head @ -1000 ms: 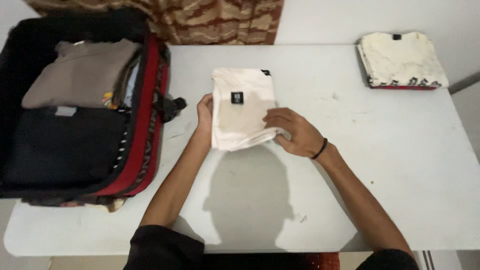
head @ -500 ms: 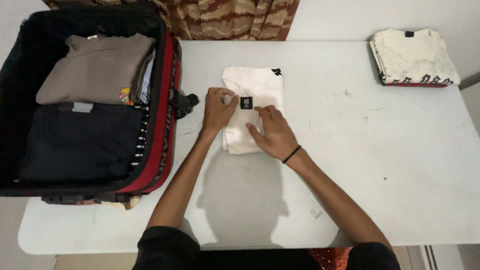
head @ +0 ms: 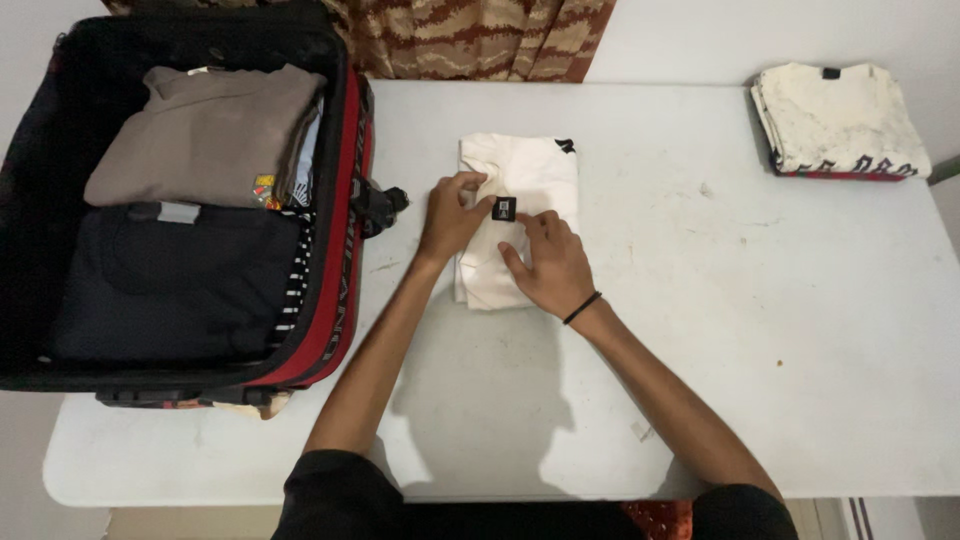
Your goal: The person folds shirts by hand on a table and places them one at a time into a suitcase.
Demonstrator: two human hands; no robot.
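pressed flat on the folded cream shirt (head: pixel 525 190) mid-table, right of the open suitcase (head: pixel 330 250) — left hand (head: pixel 450 215) fingers pinched on its edge, right hand (head: pixel 550 265) fingers together on top — could have sprung unfolded if released unevenly.

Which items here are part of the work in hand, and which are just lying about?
In hand:
left hand
right hand
folded cream shirt, both hands resting on it
white table

Lying about:
open suitcase holding folded brown and black clothes
stack of folded shirts at the far corner
patterned curtain
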